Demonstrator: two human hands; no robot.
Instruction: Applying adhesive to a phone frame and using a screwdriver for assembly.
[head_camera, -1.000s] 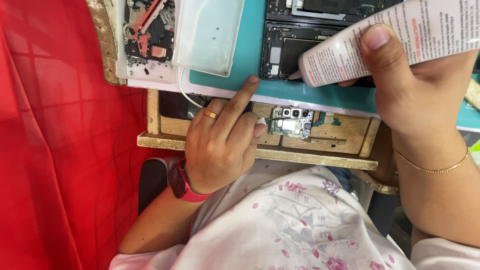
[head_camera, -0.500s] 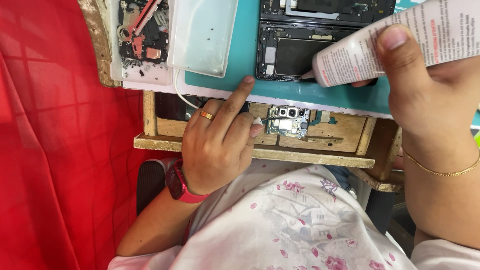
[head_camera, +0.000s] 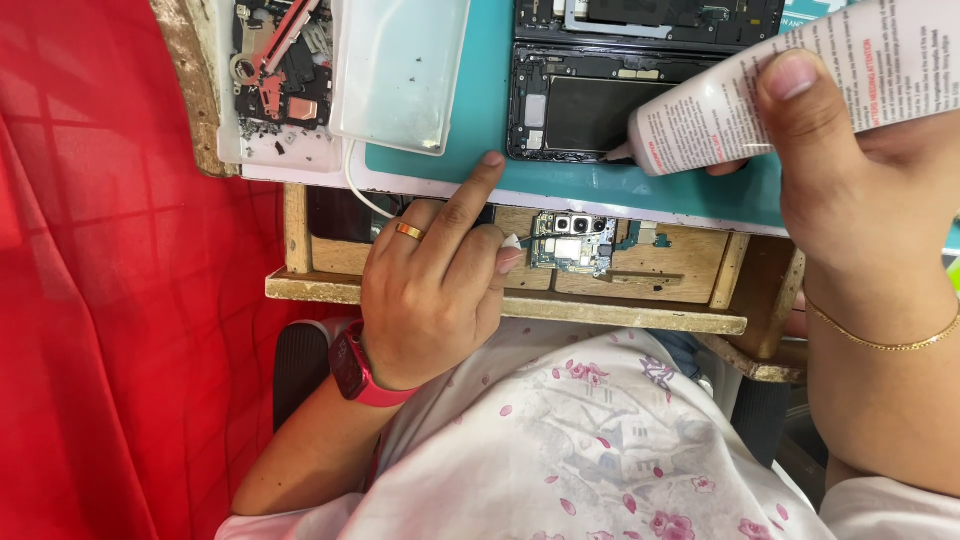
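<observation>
My right hand (head_camera: 860, 190) grips the glue tube (head_camera: 790, 80), nozzle at the opened phone (head_camera: 590, 110); oversqueezing risks flooding it.

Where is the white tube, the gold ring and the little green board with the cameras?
white tube (head_camera: 760, 90), head view, middle of its body.
gold ring (head_camera: 409, 231), head view, on the band.
green board (head_camera: 573, 243), head view, its middle.

We count two hands: our left hand (head_camera: 432, 300) and right hand (head_camera: 850, 170). One white tube (head_camera: 790, 85), two opened phone bodies (head_camera: 580, 105) (head_camera: 650, 15), one circuit board (head_camera: 572, 243), two clear trays (head_camera: 400, 75) (head_camera: 275, 150), one teal mat (head_camera: 490, 110), one gold ring (head_camera: 409, 231), one red wristwatch (head_camera: 352, 370).
</observation>
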